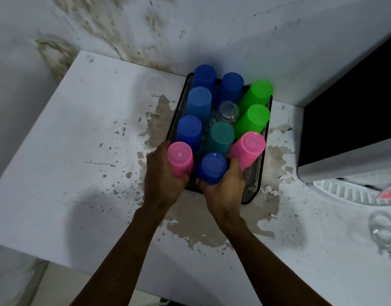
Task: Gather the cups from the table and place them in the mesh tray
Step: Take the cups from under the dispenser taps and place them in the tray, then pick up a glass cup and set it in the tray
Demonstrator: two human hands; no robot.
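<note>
A black mesh tray (253, 186) sits on the white table near the wall. Inside it stand several upside-down plastic cups: blue ones (204, 77) at the back and left, two green ones (255, 117) on the right, a teal one (220, 138) in the middle, a pink one (248, 147) at the front right, and a clear glass (227, 111) in the centre. My left hand (160, 175) grips a pink cup (180, 159) at the tray's front left corner. My right hand (223, 186) grips a blue cup (212, 167) at the tray's front middle.
The white table (79, 151) has peeling paint around the tray. A dark-fronted white appliance (349, 133) stands at the right. A white grated rack (353, 193) and a clear glass (383, 230) lie at the right edge. The stained wall runs behind.
</note>
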